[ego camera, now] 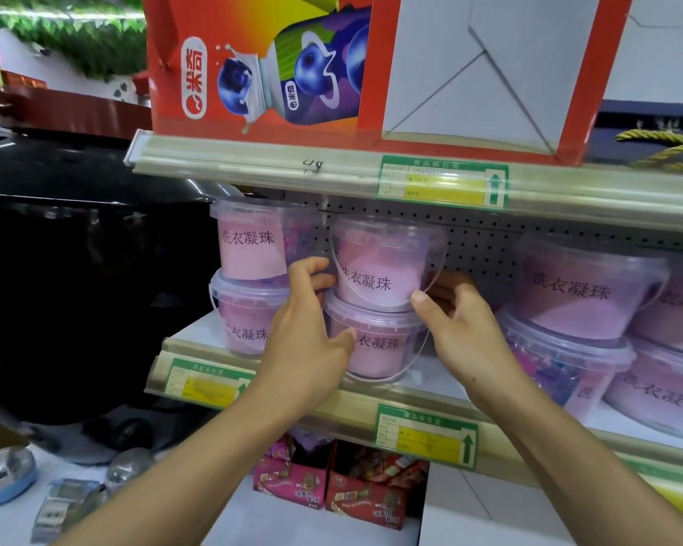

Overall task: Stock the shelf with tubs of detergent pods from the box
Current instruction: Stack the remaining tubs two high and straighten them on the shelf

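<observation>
Both hands are up at the middle shelf (430,392), a pale metal ledge with a perforated back panel, and they bracket one clear plastic tub of pink detergent pods (383,266) from either side. This upper tub stands on the lid of a second, matching tub (375,344) on the shelf, forming a stack of two.

The left hand (312,321) comes in from the left; its fingertips curl against the left wall of the upper tub, while its thumb lies lower, across the front of the bottom tub. The right hand (454,329) reaches round the right side, thumb pressed on the front lower edge near the thin clear handle (430,285), the fingers curled behind where they are mostly hidden. So the tub sits clamped between the two hands, which stay apart from each other with the tub's width between them.

Just left is another stack of two tubs (249,285) at the shelf's end, and well to the right a larger, nearer stack (584,301). Green and yellow price tags (442,183) line the shelf edges. Above stands an orange carton with blueberry artwork (269,61); below sit red and pink snack boxes (332,490).
</observation>
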The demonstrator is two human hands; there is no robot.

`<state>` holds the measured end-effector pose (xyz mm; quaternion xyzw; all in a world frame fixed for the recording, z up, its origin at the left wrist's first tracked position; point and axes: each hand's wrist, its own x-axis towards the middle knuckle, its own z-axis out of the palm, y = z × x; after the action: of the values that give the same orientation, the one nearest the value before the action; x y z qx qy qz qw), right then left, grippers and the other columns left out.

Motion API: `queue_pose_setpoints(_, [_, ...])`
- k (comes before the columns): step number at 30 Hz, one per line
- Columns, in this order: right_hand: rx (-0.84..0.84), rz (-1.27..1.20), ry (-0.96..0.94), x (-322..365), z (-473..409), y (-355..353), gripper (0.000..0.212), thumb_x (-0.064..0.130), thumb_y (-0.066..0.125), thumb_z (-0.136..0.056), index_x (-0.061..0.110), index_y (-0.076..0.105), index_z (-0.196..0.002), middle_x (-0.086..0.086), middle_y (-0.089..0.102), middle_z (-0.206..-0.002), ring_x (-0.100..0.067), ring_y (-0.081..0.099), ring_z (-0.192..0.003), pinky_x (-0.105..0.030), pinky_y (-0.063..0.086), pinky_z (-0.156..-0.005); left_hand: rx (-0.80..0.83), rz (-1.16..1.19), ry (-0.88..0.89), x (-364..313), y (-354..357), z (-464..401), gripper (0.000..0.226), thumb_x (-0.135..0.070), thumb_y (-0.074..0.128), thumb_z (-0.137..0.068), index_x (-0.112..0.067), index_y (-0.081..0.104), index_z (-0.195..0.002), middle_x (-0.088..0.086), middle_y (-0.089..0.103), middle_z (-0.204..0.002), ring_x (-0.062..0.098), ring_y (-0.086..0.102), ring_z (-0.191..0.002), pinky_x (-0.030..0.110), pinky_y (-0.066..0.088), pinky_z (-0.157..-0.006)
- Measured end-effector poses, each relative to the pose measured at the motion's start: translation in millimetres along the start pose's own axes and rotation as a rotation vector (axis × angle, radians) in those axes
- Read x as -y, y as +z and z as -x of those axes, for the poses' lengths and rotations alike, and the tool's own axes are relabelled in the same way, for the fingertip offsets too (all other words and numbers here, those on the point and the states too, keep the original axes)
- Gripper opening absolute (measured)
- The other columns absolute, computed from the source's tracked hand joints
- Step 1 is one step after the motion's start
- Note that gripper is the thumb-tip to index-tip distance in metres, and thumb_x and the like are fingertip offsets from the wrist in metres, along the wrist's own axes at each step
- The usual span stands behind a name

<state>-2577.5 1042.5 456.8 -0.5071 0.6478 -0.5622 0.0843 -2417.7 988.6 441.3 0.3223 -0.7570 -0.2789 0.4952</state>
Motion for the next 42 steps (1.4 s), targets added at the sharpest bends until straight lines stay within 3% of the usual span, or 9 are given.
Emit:
queue_pose_setpoints(6, [-0.025, 0.027, 0.023, 3.4, 0.0, 3.6, 0.029, 0.035, 0.055, -0.091, 0.013, 0.052, -0.108, -0.002, 0.063, -0.106, -0.02, 0.059, -0.097, -0.046, 0.048, -0.09, 0.025, 0.028, 0.007, -0.6, -4.8, -1.7, 0.067, 0.001, 0.065, -0.079, -0.034, 0.026, -0.121, -0.014, 0.045, -0.122, -0.008, 0.048, -0.083, 0.044, 0.051, -0.089])
queue_pose_setpoints(11, [-0.049, 0.029, 0.01, 4.2, 6.6, 1.6, 0.027, 0.035, 0.053, -0.092, 0.015, 0.051, -0.11, 0.0, 0.062, -0.108, -0.019, 0.059, -0.101, -0.046, 0.047, -0.093, 0.074, 0.033, 0.009, 4.8, -9.1, 2.2, 0.063, -0.001, 0.063, -0.084, -0.033, 0.025, -0.123, -0.012, 0.044, -0.128, 0.001, 0.045, -0.113, 0.038, 0.047, -0.096])
queue_pose_setpoints(17, [0.045, 0.161, -0.093, -1.3, 29.2, -1.9, 0.048, 0.024, 0.055, -0.092, 0.02, 0.04, -0.137, 0.005, 0.049, -0.139, -0.012, 0.045, -0.127, -0.04, 0.037, -0.108, 0.134, -0.072, 0.075, 4.0, -13.3, 11.0, 0.062, -0.004, 0.063, -0.084, -0.026, 0.031, -0.133, -0.016, 0.04, -0.132, 0.008, 0.041, -0.127, 0.024, 0.032, -0.103])
queue_pose_setpoints(20, [-0.014, 0.242, -0.129, 0.4, 47.0, -12.9, 0.049, 0.023, 0.059, -0.09, 0.022, 0.041, -0.136, 0.009, 0.048, -0.136, -0.006, 0.043, -0.125, -0.026, 0.033, -0.108, 0.102, -0.159, 0.116, -3.0, -14.0, 20.9, 0.063, -0.011, 0.065, -0.084, -0.029, 0.032, -0.134, -0.012, 0.039, -0.138, 0.006, 0.039, -0.126, 0.02, 0.028, -0.098])
queue_pose_setpoints(24, [-0.295, 0.403, -0.326, -5.5, 72.7, -50.4, 0.029, 0.022, 0.059, -0.086, 0.017, 0.056, -0.114, 0.005, 0.052, -0.111, 0.001, 0.045, -0.1, -0.003, 0.029, -0.084, 0.064, -0.219, 0.283, -20.5, -7.6, 38.7, 0.062, -0.008, 0.065, -0.081, -0.033, 0.035, -0.13, -0.02, 0.035, -0.127, -0.012, 0.028, -0.107, 0.001, 0.022, -0.083])
queue_pose_setpoints(27, [-0.452, 0.483, -0.309, -23.5, 73.5, -89.4, 0.025, 0.012, 0.066, -0.081, 0.013, 0.059, -0.106, 0.0, 0.048, -0.107, -0.004, 0.042, -0.092, -0.012, 0.028, -0.079, 0.09, -0.216, 0.348, -33.8, 6.6, 42.8, 0.058, -0.009, 0.065, -0.081, -0.036, 0.037, -0.124, -0.021, 0.038, -0.124, -0.013, 0.032, -0.106, -0.01, 0.017, -0.083])
queue_pose_setpoints(30, [-0.492, 0.567, -0.252, -41.5, 66.9, -123.2, 0.036, 0.003, 0.071, -0.076, 0.012, 0.059, -0.108, -0.004, 0.047, -0.107, -0.004, 0.04, -0.094, -0.012, 0.027, -0.083, 0.123, -0.193, 0.363, -42.2, 27.5, 42.6, 0.052, -0.013, 0.066, -0.082, -0.04, 0.037, -0.116, -0.021, 0.043, -0.119, -0.019, 0.038, -0.101, -0.009, 0.02, -0.084])
queue_pose_setpoints(35, [-0.264, 0.72, -0.285, -62.0, 54.5, -149.2, 0.04, 0.006, 0.076, -0.073, 0.015, 0.062, -0.109, 0.001, 0.051, -0.109, -0.018, 0.05, -0.105, -0.023, 0.034, -0.087, 0.189, -0.149, 0.288, -52.1, 68.7, 39.0, 0.049, -0.016, 0.064, -0.084, -0.043, 0.037, -0.115, -0.019, 0.045, -0.122, -0.015, 0.039, -0.106, -0.006, 0.024, -0.083])
queue_pose_setpoints(42, [-0.196, 0.713, -0.514, -71.8, 37.4, -162.3, 0.029, 0.004, 0.077, -0.07, 0.011, 0.062, -0.094, -0.003, 0.054, -0.097, -0.023, 0.055, -0.087, -0.035, 0.049, -0.067, 0.235, -0.135, 0.17, -60.1, 110.1, 40.9, 0.058, -0.02, 0.064, -0.086, -0.037, 0.034, -0.133, -0.015, 0.043, -0.134, -0.001, 0.041, -0.12, 0.017, 0.032, -0.091])
